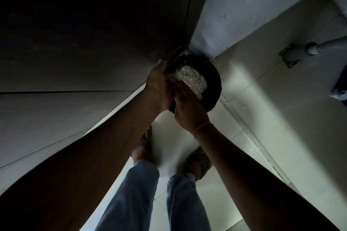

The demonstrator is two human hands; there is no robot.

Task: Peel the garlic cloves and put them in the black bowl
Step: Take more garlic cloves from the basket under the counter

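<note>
Evidently no clove is being peeled at this moment; the bowl itself is being handled. Below the black bowl (212, 80) a pale tiled floor (272, 118) is spread, and to the bowl's left a dark wall panel (75, 33) is seen. Under the bowl, blue trouser legs (135, 193) and sandalled feet (201, 163) are visible, so the bowl is judged to be held up in the air, tilted toward the camera.

The bowl's left rim is gripped by the left hand (158, 88), fingers curled over it. Its near rim is clasped by the right hand (188, 112), fingers narrow against a pale heap (191, 78) inside. Whether that heap is cloves or skins cannot be told in the dim light.

Next, a steady resting place is called for, so that one hand is freed.
</note>
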